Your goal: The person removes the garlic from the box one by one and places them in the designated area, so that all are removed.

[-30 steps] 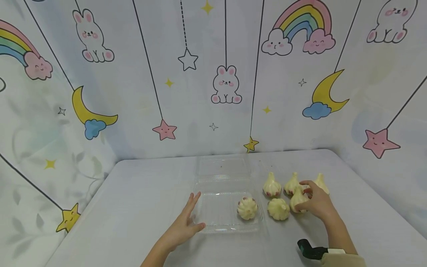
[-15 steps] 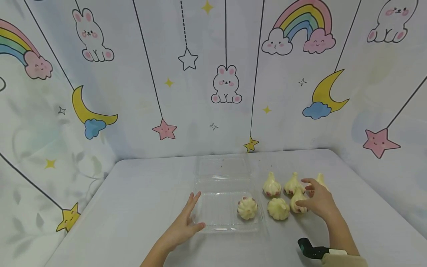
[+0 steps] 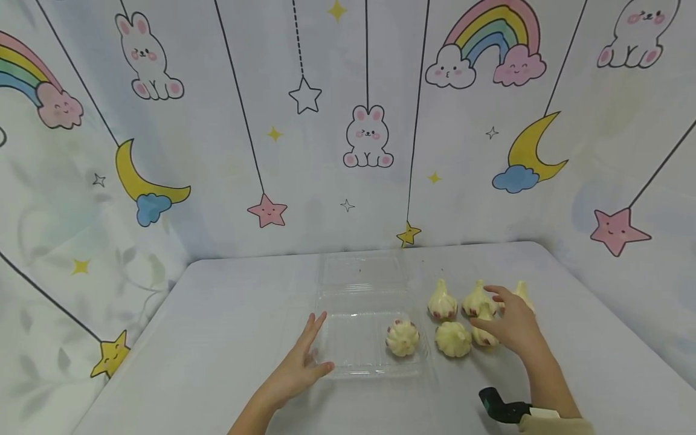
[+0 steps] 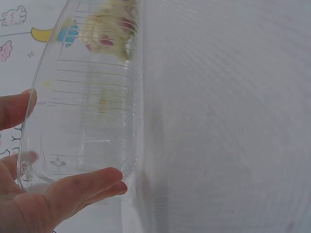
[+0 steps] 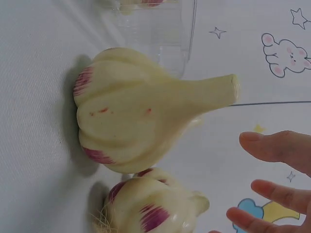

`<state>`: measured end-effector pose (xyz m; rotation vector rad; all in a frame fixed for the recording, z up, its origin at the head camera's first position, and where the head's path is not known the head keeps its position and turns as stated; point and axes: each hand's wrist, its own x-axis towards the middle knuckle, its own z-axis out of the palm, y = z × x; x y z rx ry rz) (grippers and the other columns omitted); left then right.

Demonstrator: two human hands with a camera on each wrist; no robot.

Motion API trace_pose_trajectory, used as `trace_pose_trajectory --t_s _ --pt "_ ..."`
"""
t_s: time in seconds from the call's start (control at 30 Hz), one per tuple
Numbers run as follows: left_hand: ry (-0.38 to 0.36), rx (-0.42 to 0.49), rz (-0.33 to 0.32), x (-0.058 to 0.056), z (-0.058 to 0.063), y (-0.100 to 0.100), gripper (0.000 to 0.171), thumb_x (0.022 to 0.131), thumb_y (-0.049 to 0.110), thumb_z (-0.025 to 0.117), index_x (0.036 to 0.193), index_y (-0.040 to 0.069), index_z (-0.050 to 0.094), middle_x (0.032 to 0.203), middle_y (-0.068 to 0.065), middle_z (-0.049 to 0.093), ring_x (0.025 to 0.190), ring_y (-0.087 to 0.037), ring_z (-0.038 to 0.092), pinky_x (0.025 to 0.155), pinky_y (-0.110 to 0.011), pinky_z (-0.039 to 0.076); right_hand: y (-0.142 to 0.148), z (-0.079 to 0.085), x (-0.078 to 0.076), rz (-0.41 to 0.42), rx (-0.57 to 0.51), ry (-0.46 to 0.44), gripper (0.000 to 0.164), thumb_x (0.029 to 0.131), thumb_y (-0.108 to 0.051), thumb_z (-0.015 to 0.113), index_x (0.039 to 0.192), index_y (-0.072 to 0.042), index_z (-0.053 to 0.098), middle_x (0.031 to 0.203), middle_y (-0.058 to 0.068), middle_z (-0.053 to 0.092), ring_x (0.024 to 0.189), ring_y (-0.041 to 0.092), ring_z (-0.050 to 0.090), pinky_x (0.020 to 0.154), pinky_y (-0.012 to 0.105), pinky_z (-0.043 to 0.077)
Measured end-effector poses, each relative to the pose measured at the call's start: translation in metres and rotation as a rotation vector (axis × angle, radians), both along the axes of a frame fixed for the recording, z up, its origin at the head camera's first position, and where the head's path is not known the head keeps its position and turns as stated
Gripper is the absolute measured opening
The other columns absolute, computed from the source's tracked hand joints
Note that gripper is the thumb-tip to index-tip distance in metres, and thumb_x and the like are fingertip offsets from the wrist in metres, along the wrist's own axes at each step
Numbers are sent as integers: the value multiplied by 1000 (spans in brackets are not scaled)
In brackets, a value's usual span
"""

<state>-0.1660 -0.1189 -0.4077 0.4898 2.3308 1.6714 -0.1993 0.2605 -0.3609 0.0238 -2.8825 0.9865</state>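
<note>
In the head view my left hand (image 3: 293,365) rests against the left side of a clear plastic clamshell box (image 3: 353,347), fingers spread. The left wrist view shows its fingers along the box's end wall. One garlic bulb (image 3: 403,338) sits in the box at the right. My right hand (image 3: 513,323) hovers over the loose bulbs, thumb and fingers apart, partly covering a front garlic bulb (image 3: 484,335). In the right wrist view the fingertips are clear of the big garlic bulb (image 5: 126,111) and of another garlic bulb (image 5: 153,208) below it.
Beside the box lie another front garlic bulb (image 3: 453,339) and back garlic bulbs (image 3: 443,302), (image 3: 475,300), (image 3: 523,293). The box's open lid (image 3: 361,272) lies behind it. A black device (image 3: 502,408) is on the right wrist. A patterned cloth wall (image 3: 217,151) stands behind the white table (image 3: 244,302).
My right hand has risen off the front garlic bulb and shifted slightly back and left, its fingers still spread. The left hand, box and bulbs stay in place.
</note>
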Motion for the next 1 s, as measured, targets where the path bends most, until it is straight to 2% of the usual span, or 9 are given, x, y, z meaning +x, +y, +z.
trace_pose_trajectory --t_s 0.47,0.73,1.0 --pt "-6 4 2 -1 -2 0 84 85 4 61 148 24 9 149 -20 -18 132 -49 -4 101 -64 16 -26 7 6 -23 -55 41 68 79 -27 71 132 1 39 127 30 41 113 48 42 83 58 43" --pt "-1 0 2 -1 -2 0 84 85 3 61 148 23 9 148 -20 -18 132 -50 -3 100 -65 16 -45 10 13 15 -63 123 61 80 -23 70 130 0 45 123 28 46 109 47 47 81 56 46" --pt "-3 0 6 -2 -3 0 84 84 3 61 148 23 9 149 -20 -18 132 -48 -4 100 -64 17 -62 7 11 16 -126 108 64 79 -27 72 131 -3 44 126 24 46 112 43 46 86 55 44"
